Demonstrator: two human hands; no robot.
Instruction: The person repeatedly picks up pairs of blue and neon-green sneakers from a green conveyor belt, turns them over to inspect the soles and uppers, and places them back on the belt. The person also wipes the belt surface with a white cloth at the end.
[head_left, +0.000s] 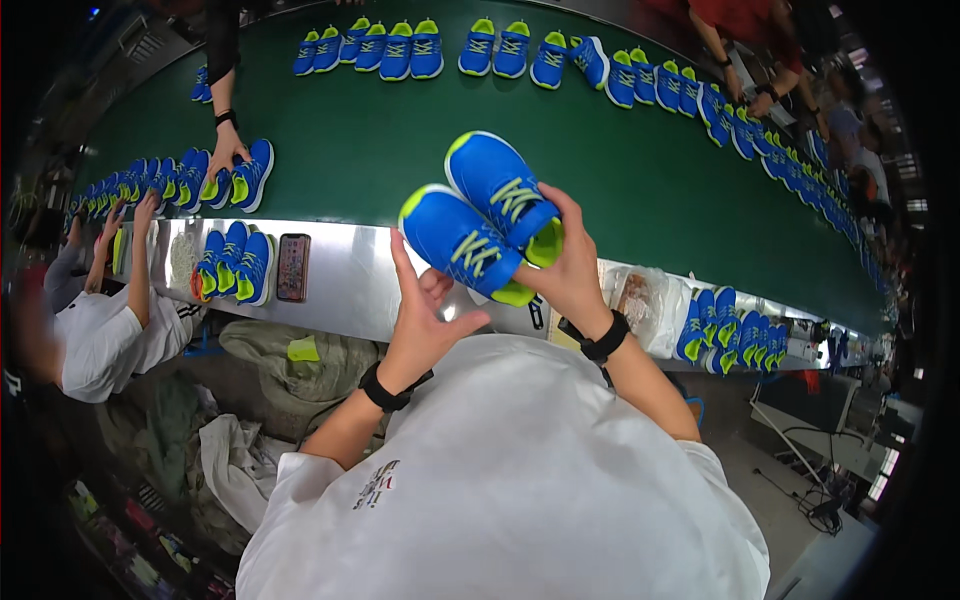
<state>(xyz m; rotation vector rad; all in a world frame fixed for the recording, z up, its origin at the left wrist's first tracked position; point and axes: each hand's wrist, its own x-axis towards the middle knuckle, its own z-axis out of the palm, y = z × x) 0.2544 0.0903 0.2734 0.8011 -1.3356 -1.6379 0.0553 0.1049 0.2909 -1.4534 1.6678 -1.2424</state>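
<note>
My right hand (567,268) grips a pair of blue sneakers (500,185) by their heel ends, toes pointing up and to the left. The sneakers have lime-green laces, linings and toe trim, and I hold them side by side above the near edge of the green conveyor belt (350,150). Just below the nearer shoe is my left hand (425,315), with its thumb and index finger spread and nothing in its palm. Some fingers of my left hand curl behind that shoe; I cannot tell whether they touch it. Both wrists wear black bands.
A metal ledge (345,295) along the belt carries a phone (293,267), several blue sneakers (237,262) at left, a clear plastic bag (640,300) and more sneakers (720,330) at right. Rows of shoes line the belt. A co-worker's hand (228,150) touches shoes at left; others work across.
</note>
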